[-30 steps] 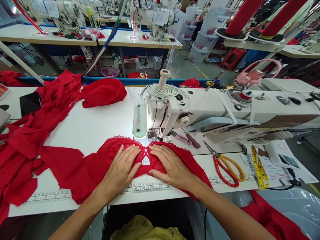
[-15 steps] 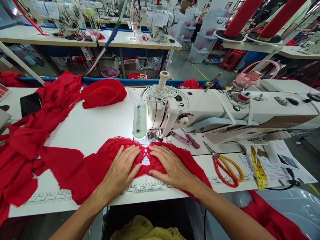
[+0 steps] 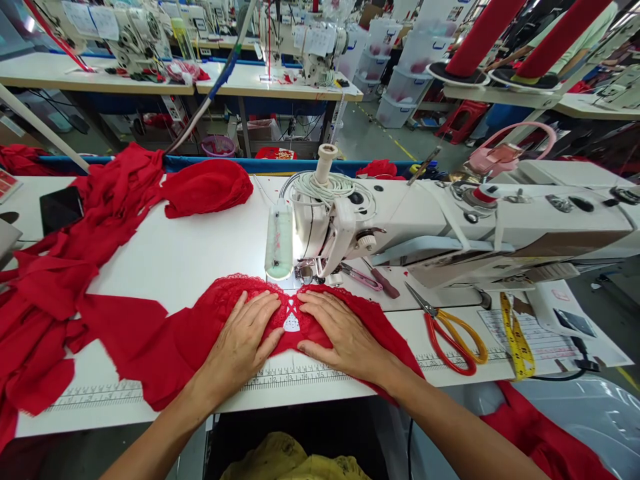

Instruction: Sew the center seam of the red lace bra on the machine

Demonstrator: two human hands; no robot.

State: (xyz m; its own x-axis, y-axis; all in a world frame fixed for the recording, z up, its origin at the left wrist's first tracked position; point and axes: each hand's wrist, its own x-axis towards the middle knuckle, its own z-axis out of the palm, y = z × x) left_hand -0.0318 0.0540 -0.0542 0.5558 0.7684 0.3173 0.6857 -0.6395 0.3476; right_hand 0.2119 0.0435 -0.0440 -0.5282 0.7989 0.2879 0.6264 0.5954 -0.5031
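Note:
A red lace-edged bra piece (image 3: 220,300) lies spread on the white sewing table (image 3: 165,253), just in front of the sewing machine (image 3: 400,213). My left hand (image 3: 245,337) rests flat on its left cup, fingers stretched out. On the right cup lies my right hand (image 3: 340,327), also flat with the fingers extended. Between the hands, crossed red straps frame a small gap where a white patterned patch (image 3: 291,321) shows. The presser foot (image 3: 305,272) sits just beyond the lace edge, apart from my fingertips. Cloth under the palms is hidden.
Right of the cloth lie orange-and-red-handled scissors (image 3: 450,333), pink thread snips (image 3: 363,277) and a yellow tape measure (image 3: 517,340). Red fabric (image 3: 45,320) heaps along the left side, beside a black phone (image 3: 61,210). A printed ruler (image 3: 290,377) runs along the front edge.

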